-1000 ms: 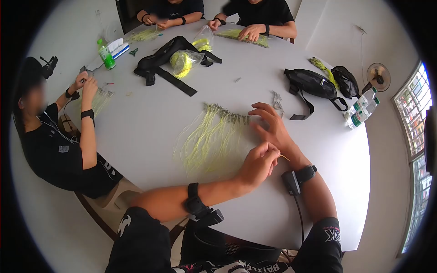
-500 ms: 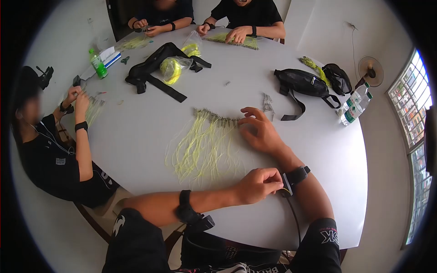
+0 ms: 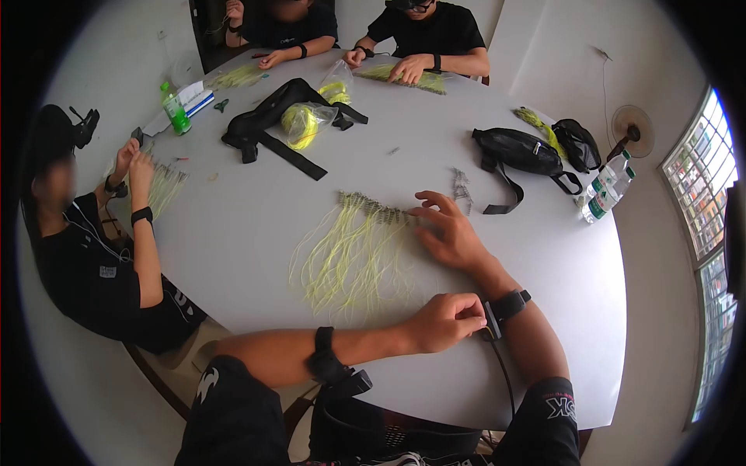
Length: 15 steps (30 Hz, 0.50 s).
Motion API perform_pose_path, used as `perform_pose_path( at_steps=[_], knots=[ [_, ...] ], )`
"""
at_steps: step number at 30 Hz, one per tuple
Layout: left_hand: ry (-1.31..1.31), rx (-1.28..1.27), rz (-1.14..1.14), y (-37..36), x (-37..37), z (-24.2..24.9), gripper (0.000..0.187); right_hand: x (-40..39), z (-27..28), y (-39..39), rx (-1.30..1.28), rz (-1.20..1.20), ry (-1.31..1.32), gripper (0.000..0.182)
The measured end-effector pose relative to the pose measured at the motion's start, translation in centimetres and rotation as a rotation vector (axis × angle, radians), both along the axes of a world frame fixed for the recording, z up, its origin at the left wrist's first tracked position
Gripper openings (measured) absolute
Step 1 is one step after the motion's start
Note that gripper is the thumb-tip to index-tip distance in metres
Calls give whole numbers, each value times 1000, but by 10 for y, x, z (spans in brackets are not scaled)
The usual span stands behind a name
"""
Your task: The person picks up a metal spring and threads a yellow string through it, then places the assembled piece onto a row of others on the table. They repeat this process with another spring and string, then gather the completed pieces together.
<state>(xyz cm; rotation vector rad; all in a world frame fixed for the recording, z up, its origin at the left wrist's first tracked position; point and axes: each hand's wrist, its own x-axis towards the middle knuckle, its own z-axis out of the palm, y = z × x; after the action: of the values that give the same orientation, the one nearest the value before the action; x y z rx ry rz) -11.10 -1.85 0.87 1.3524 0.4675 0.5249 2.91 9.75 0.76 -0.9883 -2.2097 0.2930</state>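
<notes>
— Lying fanned on the white table (image 3: 233, 225), the yellow strings (image 3: 350, 256) hang from a row of small weights (image 3: 377, 208)?
— Yes. Right hand (image 3: 447, 233) rests open-fingered at the row's end; left hand (image 3: 444, 320) is clenched near the right wrist, contents hidden.

The left hand (image 3: 444, 321) now sits curled near the table's near edge beside the right wrist, pulled back from the yellow lines (image 3: 350, 252). The right hand (image 3: 448, 233) has lowered, fingertips touching the row's right end.
</notes>
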Motion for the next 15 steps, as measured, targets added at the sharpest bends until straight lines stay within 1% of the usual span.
perform_pose_path(
  at_steps=[4, 8, 11, 13, 14, 15],
  knots=[
    [6, 14, 0, 1, 0, -2, 18, -2, 3, -2, 47, 27, -77, 37],
    [22, 17, 0, 0, 1, 1, 18, 1, 1, -2, 51, 15, -78, 36],
    [32, 26, 5, -1, -1, 2, 17, -2, 1, -2, 12, 3, -21, 36],
    [-58, -16, 41, 0, -1, 1, 16, -7, 5, 3, 40, -17, -41, 35],
    [-62, -5, 54, 1, -3, 5, 16, -9, 7, 6, 51, -4, -45, 35],
    [-86, -50, 56, 0, -4, 9, 16, -11, 7, 7, 15, 7, -60, 36]
  ],
)
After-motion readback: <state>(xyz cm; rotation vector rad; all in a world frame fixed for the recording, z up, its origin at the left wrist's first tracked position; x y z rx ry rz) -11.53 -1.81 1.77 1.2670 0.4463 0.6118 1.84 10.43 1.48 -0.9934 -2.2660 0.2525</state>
